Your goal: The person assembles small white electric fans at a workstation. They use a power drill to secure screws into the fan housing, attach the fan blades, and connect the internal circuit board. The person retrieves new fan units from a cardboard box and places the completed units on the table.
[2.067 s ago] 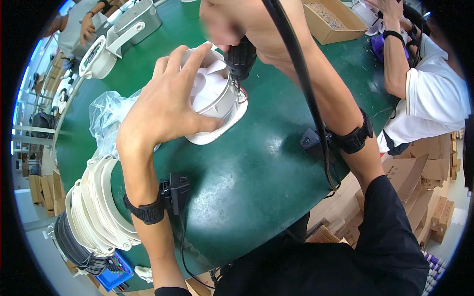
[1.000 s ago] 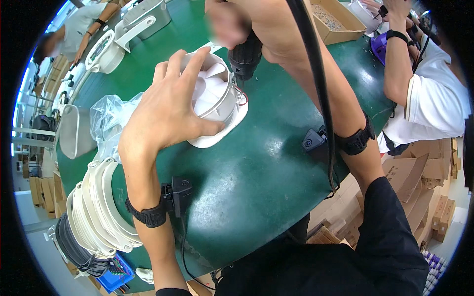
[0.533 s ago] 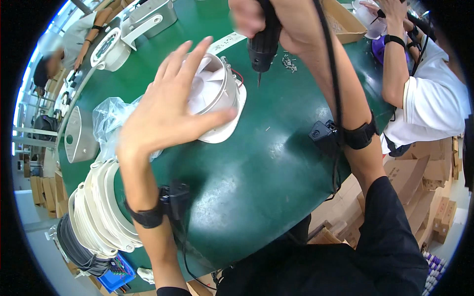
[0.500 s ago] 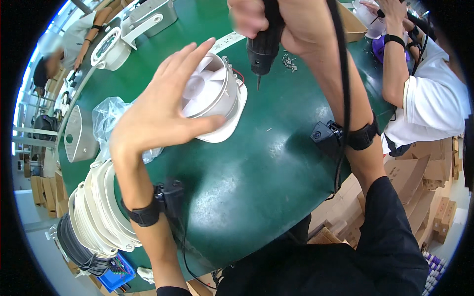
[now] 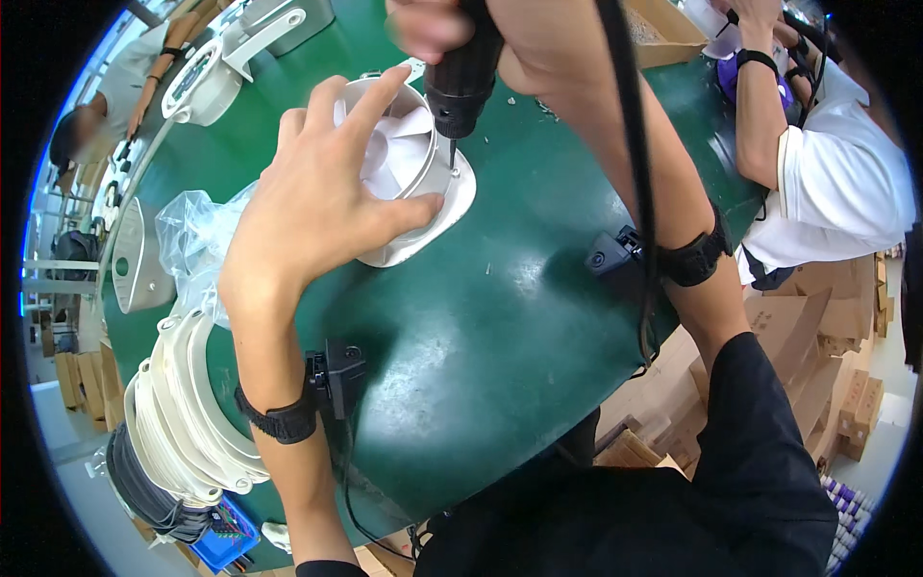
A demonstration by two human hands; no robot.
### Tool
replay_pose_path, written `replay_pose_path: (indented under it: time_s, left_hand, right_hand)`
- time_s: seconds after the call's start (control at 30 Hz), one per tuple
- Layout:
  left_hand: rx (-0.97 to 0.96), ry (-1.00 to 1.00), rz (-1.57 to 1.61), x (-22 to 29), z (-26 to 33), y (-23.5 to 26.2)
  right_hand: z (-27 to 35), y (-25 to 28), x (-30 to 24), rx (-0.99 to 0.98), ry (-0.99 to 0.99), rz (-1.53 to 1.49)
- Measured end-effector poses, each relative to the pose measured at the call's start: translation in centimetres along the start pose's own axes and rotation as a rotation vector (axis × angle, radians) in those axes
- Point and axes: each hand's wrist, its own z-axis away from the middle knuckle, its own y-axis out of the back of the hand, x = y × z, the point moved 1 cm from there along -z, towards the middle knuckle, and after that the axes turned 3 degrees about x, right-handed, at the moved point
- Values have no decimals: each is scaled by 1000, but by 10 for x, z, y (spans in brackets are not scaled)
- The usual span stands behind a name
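My left hand (image 5: pixel 322 183) grips a white round fan (image 5: pixel 402 144) across its top, thumb on the near side and fingers over the far rim. Pale blades show inside its ring, and a flat white base plate (image 5: pixel 461 192) sticks out underneath. My right hand (image 5: pixel 510 48) is wrapped round a black electric screwdriver (image 5: pixel 460 87), held upright. Its thin bit points down at the edge of the fan's base, at or very near a screw spot beside the ring. The screwdriver's upper end is cut off by the frame.
A stack of white ring-shaped parts (image 5: pixel 183 413) stands at the left, beside a clear plastic bag (image 5: pixel 192 240) and a blue tray (image 5: pixel 226 539). Grey-white housings (image 5: pixel 207 87) lie at the far left. A cardboard box (image 5: pixel 663 38) and a co-worker (image 5: pixel 827 173) are at the right.
My right hand has brought the screwdriver left and down, so its bit has come to the fan's base. My left hand's fingers have closed in around the fan.
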Motion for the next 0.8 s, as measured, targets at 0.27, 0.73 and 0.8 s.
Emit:
replay_pose_path:
  time_s: [0.27,0.73,0.8]
  left_hand:
    - [-15,27,28,6,0,-1]
    - [-7,28,18,8,-1,-2]
    - [-16,40,-8,5,3,-2]
  right_hand:
    - [-1,-1,9,5,-10,72]
    - [2,-3,2,-2,-20,92]
    - [1,-6,7,-41,86,220]
